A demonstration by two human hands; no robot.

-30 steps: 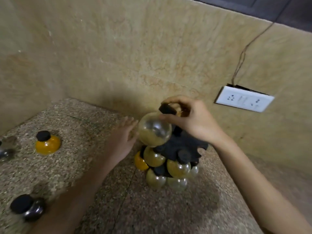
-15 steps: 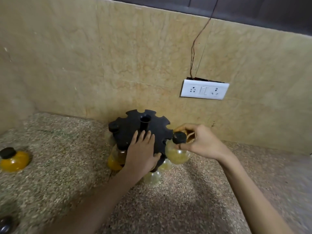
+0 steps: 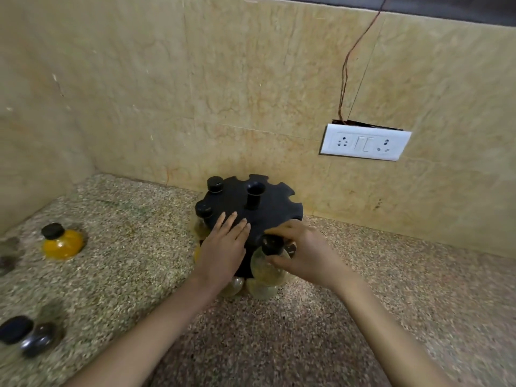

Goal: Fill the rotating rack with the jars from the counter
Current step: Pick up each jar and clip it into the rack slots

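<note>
Two hands work at the rack point(image 3: 269, 210): the right hand point(image 3: 310, 258) pinches a pale jar point(image 3: 266, 270) by its black cap and neck, fingers curled over the top, while the left hand point(image 3: 223, 247) lies flat, fingers straight, on the rack's black top disc. Half a second ago that jar hung off the disc's right edge. Now it sits at the near rim, its neck seemingly entering a notch, so this slot looks almost filled. Both forearms reach in from below. Two capped jars point(image 3: 215, 184) already hang at the disc's far left; an orange jar point(image 3: 62, 243) and a dark jar point(image 3: 30, 337) wait on the counter point(image 3: 363, 317), well apart to the left.
</note>
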